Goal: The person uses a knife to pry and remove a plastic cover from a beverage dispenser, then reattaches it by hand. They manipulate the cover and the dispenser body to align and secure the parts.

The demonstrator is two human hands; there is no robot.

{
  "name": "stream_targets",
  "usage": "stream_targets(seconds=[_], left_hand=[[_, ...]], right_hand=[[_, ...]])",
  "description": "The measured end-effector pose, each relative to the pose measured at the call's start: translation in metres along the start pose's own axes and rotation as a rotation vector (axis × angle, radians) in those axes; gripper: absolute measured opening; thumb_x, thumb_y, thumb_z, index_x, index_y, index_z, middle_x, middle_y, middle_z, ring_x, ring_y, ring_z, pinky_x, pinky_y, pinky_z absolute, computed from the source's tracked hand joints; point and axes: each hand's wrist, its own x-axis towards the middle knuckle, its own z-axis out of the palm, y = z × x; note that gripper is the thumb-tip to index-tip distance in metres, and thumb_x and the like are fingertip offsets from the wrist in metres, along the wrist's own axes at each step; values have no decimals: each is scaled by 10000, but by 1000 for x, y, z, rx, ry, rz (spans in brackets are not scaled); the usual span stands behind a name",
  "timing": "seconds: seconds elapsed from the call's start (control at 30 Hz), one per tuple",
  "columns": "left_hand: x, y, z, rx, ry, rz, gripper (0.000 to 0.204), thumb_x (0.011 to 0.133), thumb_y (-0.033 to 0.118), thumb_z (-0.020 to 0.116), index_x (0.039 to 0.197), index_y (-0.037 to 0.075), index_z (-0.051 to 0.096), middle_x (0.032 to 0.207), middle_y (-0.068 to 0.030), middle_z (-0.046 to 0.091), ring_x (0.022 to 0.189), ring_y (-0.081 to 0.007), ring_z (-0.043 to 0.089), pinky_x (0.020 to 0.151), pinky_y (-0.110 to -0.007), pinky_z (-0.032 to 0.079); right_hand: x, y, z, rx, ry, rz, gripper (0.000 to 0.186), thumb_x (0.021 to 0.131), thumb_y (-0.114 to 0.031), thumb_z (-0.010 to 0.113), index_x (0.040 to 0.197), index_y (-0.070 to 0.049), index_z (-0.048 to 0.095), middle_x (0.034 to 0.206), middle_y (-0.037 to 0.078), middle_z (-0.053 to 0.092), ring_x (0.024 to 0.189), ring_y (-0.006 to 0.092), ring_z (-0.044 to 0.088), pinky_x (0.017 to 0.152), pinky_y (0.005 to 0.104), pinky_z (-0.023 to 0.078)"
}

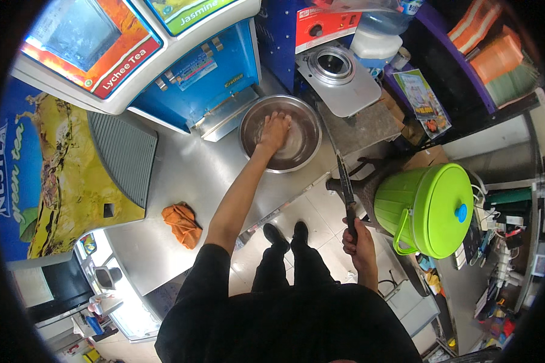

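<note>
My left hand (275,131) reaches into a round stainless steel bowl (311,155), palm down with its fingers stretched toward the inside. The bowl stands on the metal counter. Whether water lies in the bottom is hard to make out. My right hand (360,239) grips the dark handle of a long knife (344,175), held to the right of the counter's edge. Its narrow blade points away from me, up past the bowl's right side. A crumpled orange cloth (181,225) lies on the counter, left of my left forearm.
Drink dispensers (194,66) line the counter's far left, with a grey ribbed drip tray (127,163). A silver machine with a round opening (339,78) sits beyond the bowl. On the right stands a lime-green lidded bucket (424,212). Purple-edged shelving (466,66) rises behind it.
</note>
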Motion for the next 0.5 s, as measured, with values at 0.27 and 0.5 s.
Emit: stream_targets(seconds=[0.27,0.5], left_hand=[[-19,1,-26,-406,225,-267,190,815,181,562,942,55,625,819,-188,640,728,-318,627,682,-392,485],[-205,14,-90,-1335,723,-418,116,830,140,632,890,67,566,763,-21,609,713,-116,583,656,-243,475]], right_hand=[[12,-16,0,-11,-72,-78,275,923,-305,474,1072,-75,497,685,-31,464,497,28,373,405,171,284],[37,-23,52,-432,-246,-240,316,859,-70,514,1152,-104,401,783,-16,441,593,74,405,520,227,376]])
